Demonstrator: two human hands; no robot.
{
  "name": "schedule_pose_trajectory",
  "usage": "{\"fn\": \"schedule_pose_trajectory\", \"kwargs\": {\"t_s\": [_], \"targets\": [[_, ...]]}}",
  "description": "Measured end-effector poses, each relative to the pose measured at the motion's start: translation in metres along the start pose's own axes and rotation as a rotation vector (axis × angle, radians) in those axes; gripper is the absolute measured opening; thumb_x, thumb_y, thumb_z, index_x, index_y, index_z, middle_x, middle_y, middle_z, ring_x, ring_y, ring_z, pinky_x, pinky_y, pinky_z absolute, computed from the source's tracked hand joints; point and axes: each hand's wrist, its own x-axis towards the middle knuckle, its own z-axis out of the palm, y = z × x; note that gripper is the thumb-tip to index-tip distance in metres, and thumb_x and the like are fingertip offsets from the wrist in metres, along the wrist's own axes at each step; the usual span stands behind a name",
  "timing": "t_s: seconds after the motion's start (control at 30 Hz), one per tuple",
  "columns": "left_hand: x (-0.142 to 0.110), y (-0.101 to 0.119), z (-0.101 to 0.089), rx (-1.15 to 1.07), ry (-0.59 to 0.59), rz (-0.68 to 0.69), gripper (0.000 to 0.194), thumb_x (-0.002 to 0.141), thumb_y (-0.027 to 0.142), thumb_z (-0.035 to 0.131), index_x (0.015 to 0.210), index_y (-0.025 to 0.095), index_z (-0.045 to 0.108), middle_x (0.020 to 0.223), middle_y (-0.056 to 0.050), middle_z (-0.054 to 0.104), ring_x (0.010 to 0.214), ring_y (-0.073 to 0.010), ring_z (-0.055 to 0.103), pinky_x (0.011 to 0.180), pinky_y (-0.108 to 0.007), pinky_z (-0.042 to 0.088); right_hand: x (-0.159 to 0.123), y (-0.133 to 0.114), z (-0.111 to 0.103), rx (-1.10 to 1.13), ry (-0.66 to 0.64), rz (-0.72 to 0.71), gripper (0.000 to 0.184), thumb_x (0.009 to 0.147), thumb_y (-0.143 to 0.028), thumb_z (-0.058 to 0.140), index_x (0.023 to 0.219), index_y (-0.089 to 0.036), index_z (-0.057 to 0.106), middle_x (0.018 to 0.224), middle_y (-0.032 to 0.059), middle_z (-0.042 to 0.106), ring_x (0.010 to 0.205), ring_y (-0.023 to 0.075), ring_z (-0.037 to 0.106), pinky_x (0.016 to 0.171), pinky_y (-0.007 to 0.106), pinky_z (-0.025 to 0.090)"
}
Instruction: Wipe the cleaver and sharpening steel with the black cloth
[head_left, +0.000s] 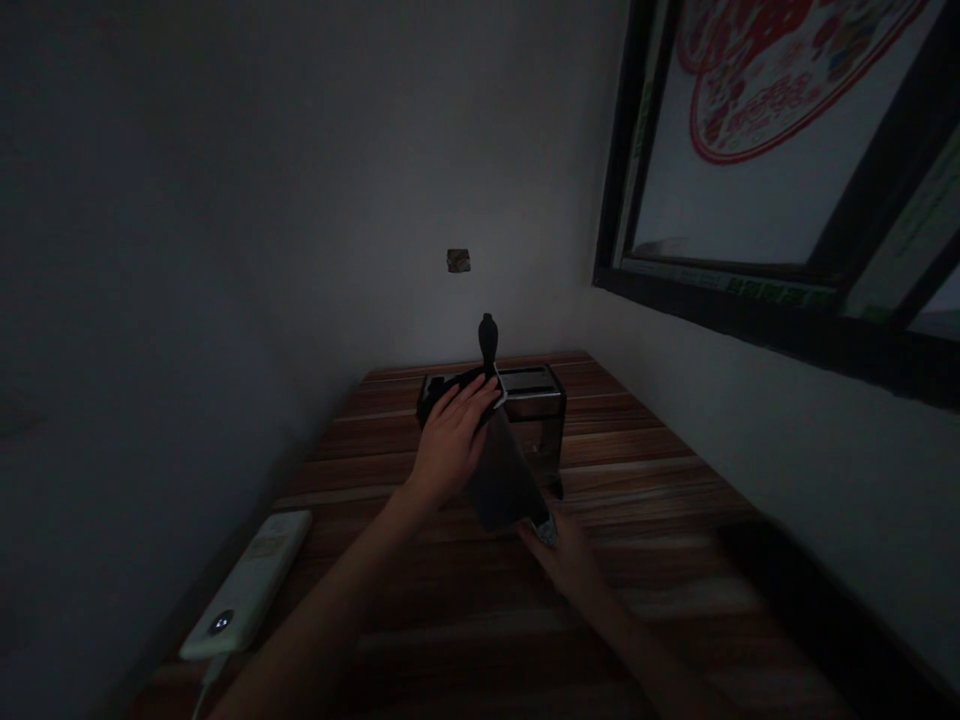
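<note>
My right hand (pixel 566 555) is closed around the patterned handle of a wide-bladed cleaver (pixel 506 480). The blade slants up and left, away from me. At the upper end of the blade, my left hand (pixel 454 430) is closed over a black object (pixel 435 400) with a pale edge; its kind is unclear in the dim light. A black bulb-shaped handle (pixel 488 340) stands upright just beyond the left fingertips; what it joins below is hidden. Behind the blade is a box-shaped holder (pixel 544 430) with a shiny front and slots on top, partly covered by my left hand.
A white power bank (pixel 251 580) with a lit display and a cable lies at the left edge of the striped wooden table (pixel 637 500). A long dark object (pixel 810 600) lies along the right side. Walls enclose the table, and a dark-framed window (pixel 750 180) is at upper right.
</note>
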Motion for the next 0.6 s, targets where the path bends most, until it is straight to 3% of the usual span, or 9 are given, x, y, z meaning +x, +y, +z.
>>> {"fn": "schedule_pose_trajectory", "kwargs": {"t_s": [0.27,0.47,0.6], "targets": [[-0.002,0.003,0.004,0.023,-0.003,-0.011,0.040,0.086,0.010,0.037,0.125,0.017,0.038,0.136,-0.004,0.041,0.130,-0.0159,0.027,0.107,-0.041,0.021,0.000,0.000,0.000,0.002,-0.006,-0.007,0.033,0.078,-0.032,0.053,0.107,-0.017,0.057,0.096,0.0082,0.067,0.090,0.0229,0.062,0.078,0.035,0.048],[-0.014,0.010,0.009,0.012,-0.029,0.006,0.043,0.084,0.009,0.036,0.127,0.017,0.037,0.136,-0.005,0.041,0.130,-0.0163,0.027,0.107,-0.041,0.021,0.000,0.002,0.001,0.000,-0.019,0.005,0.024,0.078,-0.033,0.052,0.093,-0.016,0.062,0.077,0.0061,0.068,0.074,0.0212,0.064,0.068,0.031,0.050],[-0.026,0.018,0.014,0.002,-0.062,0.019,0.047,0.081,0.006,0.037,0.127,0.017,0.037,0.136,-0.005,0.040,0.130,-0.0169,0.026,0.107,-0.041,0.021,0.000,0.002,0.001,0.019,-0.001,-0.036,0.028,0.078,-0.032,0.052,0.101,-0.016,0.059,0.092,0.0078,0.067,0.086,0.0216,0.062,0.076,0.033,0.049]]}}
